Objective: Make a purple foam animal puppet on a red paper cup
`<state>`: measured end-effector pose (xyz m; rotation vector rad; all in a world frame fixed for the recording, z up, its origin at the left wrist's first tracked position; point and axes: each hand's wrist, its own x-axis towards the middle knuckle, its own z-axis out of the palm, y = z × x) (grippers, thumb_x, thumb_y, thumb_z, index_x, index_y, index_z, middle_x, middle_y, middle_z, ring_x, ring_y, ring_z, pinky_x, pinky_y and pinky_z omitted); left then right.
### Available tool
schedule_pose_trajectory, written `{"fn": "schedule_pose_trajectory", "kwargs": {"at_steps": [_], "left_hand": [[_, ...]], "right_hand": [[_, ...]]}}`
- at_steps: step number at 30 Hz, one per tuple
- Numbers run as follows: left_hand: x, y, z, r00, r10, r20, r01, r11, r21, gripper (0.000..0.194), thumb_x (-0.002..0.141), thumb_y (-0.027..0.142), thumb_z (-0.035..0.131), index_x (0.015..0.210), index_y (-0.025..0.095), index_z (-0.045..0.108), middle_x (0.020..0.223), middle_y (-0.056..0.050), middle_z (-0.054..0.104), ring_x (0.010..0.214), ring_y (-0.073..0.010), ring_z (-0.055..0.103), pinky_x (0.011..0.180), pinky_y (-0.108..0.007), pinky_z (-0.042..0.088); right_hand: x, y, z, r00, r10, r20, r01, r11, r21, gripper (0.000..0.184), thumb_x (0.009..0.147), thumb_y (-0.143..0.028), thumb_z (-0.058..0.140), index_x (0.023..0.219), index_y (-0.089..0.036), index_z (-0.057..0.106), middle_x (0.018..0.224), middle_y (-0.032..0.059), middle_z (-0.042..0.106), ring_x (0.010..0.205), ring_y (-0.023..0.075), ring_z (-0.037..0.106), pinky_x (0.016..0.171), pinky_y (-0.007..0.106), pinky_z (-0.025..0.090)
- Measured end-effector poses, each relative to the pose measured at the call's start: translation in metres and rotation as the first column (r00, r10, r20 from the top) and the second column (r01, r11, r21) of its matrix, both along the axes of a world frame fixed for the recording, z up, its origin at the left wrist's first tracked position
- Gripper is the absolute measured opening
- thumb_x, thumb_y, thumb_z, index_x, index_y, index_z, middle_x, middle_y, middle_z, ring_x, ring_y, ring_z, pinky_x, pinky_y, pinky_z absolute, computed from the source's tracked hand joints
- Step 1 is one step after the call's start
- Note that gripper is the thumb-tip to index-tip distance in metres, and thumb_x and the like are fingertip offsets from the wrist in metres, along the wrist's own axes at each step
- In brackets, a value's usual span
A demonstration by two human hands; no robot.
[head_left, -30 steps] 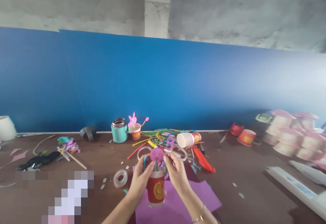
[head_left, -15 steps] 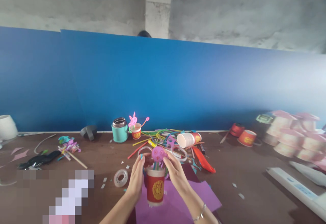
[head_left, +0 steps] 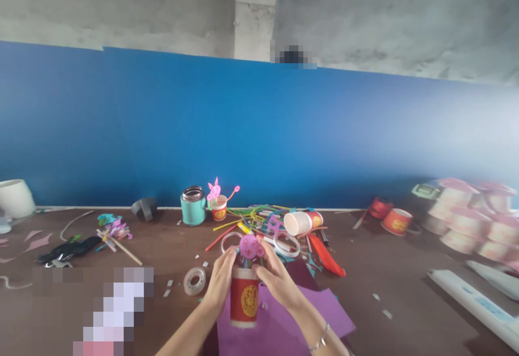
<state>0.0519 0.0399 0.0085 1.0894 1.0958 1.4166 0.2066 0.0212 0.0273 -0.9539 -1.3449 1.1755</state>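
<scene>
A red paper cup point(head_left: 244, 303) with a gold emblem and white rim is held upright over a purple sheet of paper point(head_left: 284, 329). Out of its top stands a round pink-purple paper face point(head_left: 248, 247) on coloured stems. My left hand point(head_left: 221, 280) closes on the cup's left side near the rim, fingers pointing up. My right hand point(head_left: 276, 277) is bent round the right side of the face, its thumb by the rim and its fingertips at a small round pink piece point(head_left: 259, 249).
Behind lie coloured pipe cleaners point(head_left: 253, 214), stacked paper cups point(head_left: 303, 223) and a red feather-like strip point(head_left: 328, 259). A tape roll point(head_left: 194, 281) lies left, below a teal jar point(head_left: 193, 206) and a cup with a pink rabbit figure point(head_left: 219, 207). Pink-white cups point(head_left: 466, 221) stand right; a blue partition point(head_left: 259, 134) rises behind.
The cup has shifted slightly left. My right hand's fingers have come in closer around the face and rim. A dark blurred shape above the partition is farther right.
</scene>
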Motion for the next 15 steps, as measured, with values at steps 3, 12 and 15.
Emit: {"fn": "schedule_pose_trajectory", "kwargs": {"at_steps": [3,12,15], "left_hand": [[0.003,-0.001,0.008,0.995,-0.097,0.023,0.097,0.995,-0.016,0.036,0.074,0.046,0.062,0.094,0.017,0.069,0.096,-0.009,0.068,0.090,-0.0233,0.061,0.079,-0.030,0.047],[0.007,0.000,0.013,0.991,-0.060,0.117,0.066,0.997,-0.050,0.045,0.071,0.054,0.063,0.095,0.016,0.066,0.073,-0.001,0.066,0.066,-0.0157,0.059,0.061,-0.023,0.046],[0.004,0.004,0.009,0.984,0.021,0.176,-0.008,0.997,-0.075,0.050,0.068,0.056,0.065,0.097,0.016,0.065,0.086,-0.006,0.069,0.078,-0.0198,0.063,0.069,-0.026,0.048]], "right_hand": [[0.001,-0.002,0.002,1.000,0.012,0.027,-0.013,1.000,0.016,0.064,0.078,-0.020,0.056,0.139,-0.025,0.034,0.139,0.0061,0.042,0.125,0.0225,0.040,0.108,0.041,0.027],[0.001,-0.003,0.007,0.998,0.025,-0.051,-0.025,1.000,-0.011,0.065,0.079,-0.029,0.060,0.138,-0.025,0.035,0.135,0.0067,0.047,0.125,0.0223,0.042,0.102,0.038,0.036],[0.005,-0.001,0.011,0.999,-0.034,-0.021,0.033,0.998,-0.059,0.058,0.076,-0.035,0.063,0.130,-0.022,0.046,0.114,0.0078,0.062,0.104,0.0231,0.058,0.087,0.036,0.047]]}}
